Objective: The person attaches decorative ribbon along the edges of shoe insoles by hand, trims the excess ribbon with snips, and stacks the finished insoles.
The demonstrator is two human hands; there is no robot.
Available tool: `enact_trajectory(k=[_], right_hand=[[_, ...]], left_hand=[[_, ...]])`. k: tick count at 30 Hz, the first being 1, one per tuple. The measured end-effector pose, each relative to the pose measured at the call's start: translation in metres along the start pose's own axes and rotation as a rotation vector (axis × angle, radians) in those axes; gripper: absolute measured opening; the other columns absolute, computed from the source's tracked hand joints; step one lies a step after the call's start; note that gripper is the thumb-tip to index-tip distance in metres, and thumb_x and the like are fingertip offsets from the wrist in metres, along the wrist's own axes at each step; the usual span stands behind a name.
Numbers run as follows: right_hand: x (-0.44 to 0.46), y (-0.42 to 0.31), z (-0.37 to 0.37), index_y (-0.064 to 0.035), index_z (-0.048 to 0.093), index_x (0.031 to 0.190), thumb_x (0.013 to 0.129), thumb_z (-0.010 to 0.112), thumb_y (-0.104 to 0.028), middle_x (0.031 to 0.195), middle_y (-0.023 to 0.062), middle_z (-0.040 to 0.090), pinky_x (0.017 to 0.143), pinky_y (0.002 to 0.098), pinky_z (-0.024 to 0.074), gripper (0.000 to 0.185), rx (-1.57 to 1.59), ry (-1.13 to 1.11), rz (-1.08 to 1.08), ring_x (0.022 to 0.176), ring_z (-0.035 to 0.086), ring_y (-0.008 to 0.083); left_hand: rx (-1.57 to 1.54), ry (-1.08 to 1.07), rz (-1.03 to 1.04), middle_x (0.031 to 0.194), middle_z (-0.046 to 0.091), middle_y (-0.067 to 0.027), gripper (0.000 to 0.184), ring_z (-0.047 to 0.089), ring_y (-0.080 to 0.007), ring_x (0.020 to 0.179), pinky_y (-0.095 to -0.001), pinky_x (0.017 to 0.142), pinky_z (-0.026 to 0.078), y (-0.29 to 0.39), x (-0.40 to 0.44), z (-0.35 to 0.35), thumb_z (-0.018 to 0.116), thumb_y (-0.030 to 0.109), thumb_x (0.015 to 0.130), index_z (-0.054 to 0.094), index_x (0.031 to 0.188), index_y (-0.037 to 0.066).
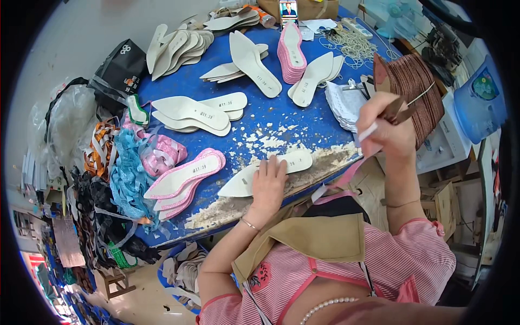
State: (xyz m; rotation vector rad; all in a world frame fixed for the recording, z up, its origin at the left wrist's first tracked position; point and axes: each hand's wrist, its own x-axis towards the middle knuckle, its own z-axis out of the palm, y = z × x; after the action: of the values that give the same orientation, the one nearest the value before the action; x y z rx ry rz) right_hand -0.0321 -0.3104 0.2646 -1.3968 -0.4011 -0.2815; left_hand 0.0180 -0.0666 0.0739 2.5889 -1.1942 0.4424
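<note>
My left hand [268,185] lies flat with fingers stretched over a white pointed insole [237,183] at the table's front edge. The insole's printed heel end sticks out to the right of the fingers. Raised at the right, my right hand [392,132] is closed on a pink strip [352,172], which hangs down toward the table edge. A dark brown blade-like piece, perhaps scissors [400,111], shows at the same hand; how it is held is unclear. Left of my left hand sit pink-edged insoles [187,172] in a small stack.
White insoles [192,115] lie in several piles on the blue table [216,143]. Behind are a pink-edged stack [292,51], a phone [288,12] and tangled cord [349,46]. Brown striped material [414,86] stands right. Coloured strips [132,173] heap at left.
</note>
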Motion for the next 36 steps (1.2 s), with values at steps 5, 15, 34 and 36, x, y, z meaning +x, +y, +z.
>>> enact_trajectory(k=[5, 15, 34, 36], right_hand=[[0.012, -0.012, -0.049, 0.0001, 0.062, 0.096, 0.089, 0.053, -0.009, 0.070, 0.0085, 0.063, 0.044, 0.0155, 0.0340, 0.015, -0.273, 0.295, -0.162, 0.051, 0.055, 0.0083], [0.181, 0.030, -0.161, -0.0057, 0.062, 0.099, 0.088, 0.054, -0.010, 0.076, 0.0079, 0.065, 0.049, 0.0222, 0.0387, 0.014, -1.018, 0.472, -0.292, 0.057, 0.058, 0.0140], [0.351, 0.320, -0.357, -0.0169, 0.061, 0.102, 0.085, 0.055, -0.010, 0.086, 0.0064, 0.068, 0.060, 0.0352, 0.0475, 0.020, -1.876, 0.009, 0.008, 0.070, 0.064, 0.0249], [0.359, 0.325, -0.362, -0.0194, 0.061, 0.102, 0.084, 0.055, -0.010, 0.089, 0.0050, 0.068, 0.064, 0.0377, 0.0483, 0.021, -1.872, -0.008, 0.057, 0.075, 0.064, 0.0270]], left_hand=[[-0.055, 0.109, -0.172, 0.133, 0.046, -0.0181, 0.045, 0.043, -0.0386, 0.120, -0.0481, 0.101, 0.033, -0.009, -0.019, -0.016, 0.066, 0.009, 0.074, 0.057, 0.119, 0.009], [-0.294, 0.477, -0.639, 0.133, 0.043, -0.0210, 0.043, 0.042, -0.0361, 0.120, -0.0440, 0.103, 0.032, -0.009, -0.050, 0.006, 0.057, 0.002, 0.081, 0.050, 0.124, -0.001], [0.231, 0.486, -0.794, 0.118, 0.057, -0.0217, 0.038, 0.054, -0.0350, 0.105, -0.0432, 0.094, 0.041, -0.035, -0.040, 0.044, 0.046, 0.022, 0.087, 0.056, 0.116, -0.001], [0.255, 0.472, -0.786, 0.118, 0.057, -0.0214, 0.039, 0.054, -0.0349, 0.104, -0.0433, 0.094, 0.041, -0.037, -0.044, 0.047, 0.046, 0.024, 0.088, 0.057, 0.116, 0.000]])
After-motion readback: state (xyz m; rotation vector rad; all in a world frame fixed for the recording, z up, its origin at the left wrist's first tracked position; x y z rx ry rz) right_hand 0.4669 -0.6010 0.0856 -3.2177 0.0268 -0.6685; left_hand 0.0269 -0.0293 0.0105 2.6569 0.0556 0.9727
